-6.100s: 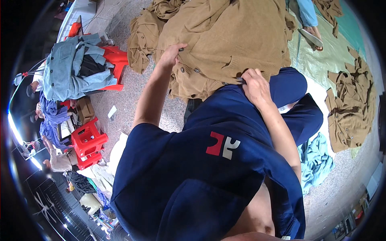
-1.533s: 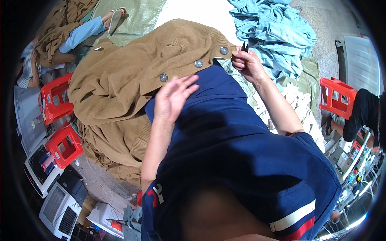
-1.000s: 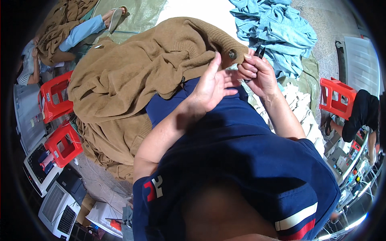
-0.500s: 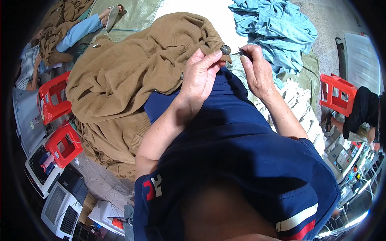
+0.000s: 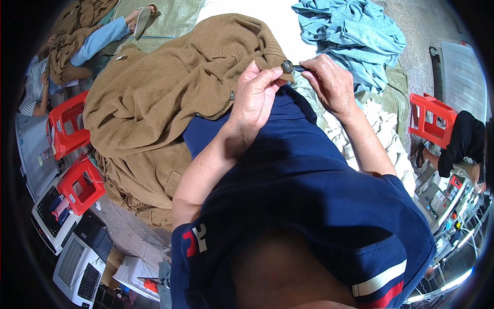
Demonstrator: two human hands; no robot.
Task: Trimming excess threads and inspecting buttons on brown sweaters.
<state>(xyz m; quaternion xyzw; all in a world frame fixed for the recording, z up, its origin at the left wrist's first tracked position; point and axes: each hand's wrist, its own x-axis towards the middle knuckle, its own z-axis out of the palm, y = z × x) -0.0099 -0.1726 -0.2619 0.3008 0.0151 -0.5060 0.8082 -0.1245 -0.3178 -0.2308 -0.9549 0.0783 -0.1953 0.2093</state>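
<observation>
A brown knit cardigan [image 5: 170, 92] lies across my lap and spreads to the left. My left hand [image 5: 253, 100] pinches the edge of it between thumb and fingers, beside a large dark round button [image 5: 287, 66]. From the right, my right hand [image 5: 332, 85] is closed around a slim dark tool [image 5: 299, 68], whose tip reaches the button. Fingers cover most of this tool, so its exact kind does not show. Another dark button [image 5: 232, 95] sits on the cardigan's edge by my left wrist.
Light blue knitwear [image 5: 355, 41] is heaped at the far right, with white garments [image 5: 381, 129] nearer. Red plastic stools [image 5: 82, 185] stand left, another red stool [image 5: 432, 121] right. A person [image 5: 38, 85] sits at the far left with brown garments; another person [image 5: 465, 144] is at the right edge.
My right hand has turned and moved slightly, bringing the dark tool's tip from a small gap away up to the button. My left hand has hardly moved.
</observation>
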